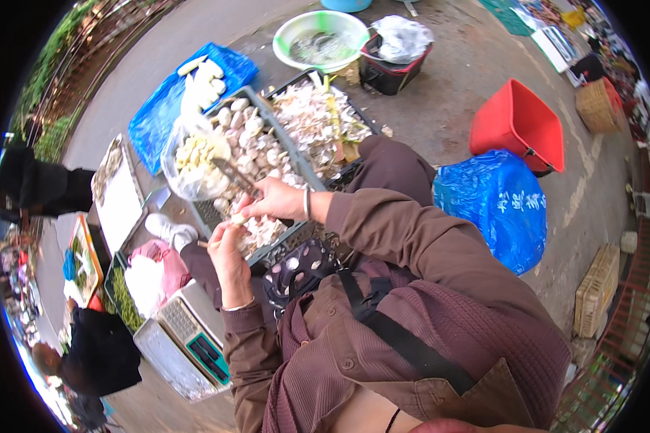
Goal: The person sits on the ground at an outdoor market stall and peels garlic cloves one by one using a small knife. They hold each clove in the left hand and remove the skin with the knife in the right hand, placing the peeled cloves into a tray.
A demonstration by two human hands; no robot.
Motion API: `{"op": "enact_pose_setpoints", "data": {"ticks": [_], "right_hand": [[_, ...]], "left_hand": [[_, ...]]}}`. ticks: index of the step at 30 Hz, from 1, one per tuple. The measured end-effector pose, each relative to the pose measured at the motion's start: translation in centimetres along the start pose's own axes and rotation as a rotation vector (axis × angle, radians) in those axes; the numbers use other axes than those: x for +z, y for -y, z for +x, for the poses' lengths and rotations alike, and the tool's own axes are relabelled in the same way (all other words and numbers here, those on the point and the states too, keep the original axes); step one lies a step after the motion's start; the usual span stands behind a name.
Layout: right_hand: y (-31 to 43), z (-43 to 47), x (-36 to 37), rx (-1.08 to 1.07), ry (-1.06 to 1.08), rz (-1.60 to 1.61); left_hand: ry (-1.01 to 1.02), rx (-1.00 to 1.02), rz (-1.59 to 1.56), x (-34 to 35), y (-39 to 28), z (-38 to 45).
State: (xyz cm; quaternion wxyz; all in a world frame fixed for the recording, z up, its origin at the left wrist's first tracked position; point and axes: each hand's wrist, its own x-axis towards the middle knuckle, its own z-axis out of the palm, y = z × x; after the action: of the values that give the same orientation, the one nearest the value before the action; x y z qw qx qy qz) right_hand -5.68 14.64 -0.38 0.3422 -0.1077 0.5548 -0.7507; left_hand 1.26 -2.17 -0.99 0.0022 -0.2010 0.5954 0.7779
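A knife (235, 176) is held in my right hand (284, 201), its blade pointing to the upper left over a crate. My left hand (231, 265) pinches a pale garlic clove (239, 218) close to the fingertips of my right hand. Beneath both hands, the grey-green plastic crate (273, 123) holds garlic bulbs (249, 135) and loose skins (262, 230). On the crate's left side rests a clear plastic bag (176, 178) with peeled cloves (197, 151) in it. A second dark crate (365, 119) beyond is heaped with garlic skins (309, 116).
A blue plastic sheet (151, 124) with white vegetables lies at upper left. A weighing scale (187, 330) and pink bag (170, 270) are left of my body. A basin (281, 43) stands ahead; a red bin (493, 124) and blue bag (493, 216) at right. People (97, 346) are at left.
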Motion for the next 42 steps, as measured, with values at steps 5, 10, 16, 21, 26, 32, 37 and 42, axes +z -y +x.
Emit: {"op": "enact_pose_setpoints", "data": {"ticks": [5, 10, 16, 21, 26, 32, 37, 42], "right_hand": [[-3.2, 1.4, -0.8, -0.406, -0.059, -0.276], [-2.5, 0.5, -0.4, -0.504, -0.089, -0.428], [-1.3, 0.2, -0.8, -0.088, -0.152, 0.035], [-1.6, 0.6, -0.9, -0.058, -0.235, 0.176], [-1.2, 0.7, -1.0, -0.089, -0.192, 0.233], [-0.5, 0.5, -1.5, -0.123, -0.225, 0.108], [-0.6, 0.6, -1.1, -0.227, -0.230, -0.137], [-1.1, 1.0, -1.4, -0.276, -0.225, -0.410]], "left_hand": [[-0.015, 0.099, 0.184, 1.7, -0.5, -0.1], [0.016, 0.119, 0.206, 1.6, -0.6, -0.3], [-0.069, 0.085, 0.165, 0.9, -0.3, -0.4], [-0.114, 0.115, 0.297, 0.4, 0.6, 0.5], [-0.131, 0.205, 0.618, -1.5, 3.1, 3.2], [-0.078, 0.139, 0.730, -1.3, 1.7, 3.4], [0.063, 0.227, 0.336, 2.4, -1.6, 2.0], [0.095, 0.219, 0.358, 2.7, -2.0, 2.0]]}}
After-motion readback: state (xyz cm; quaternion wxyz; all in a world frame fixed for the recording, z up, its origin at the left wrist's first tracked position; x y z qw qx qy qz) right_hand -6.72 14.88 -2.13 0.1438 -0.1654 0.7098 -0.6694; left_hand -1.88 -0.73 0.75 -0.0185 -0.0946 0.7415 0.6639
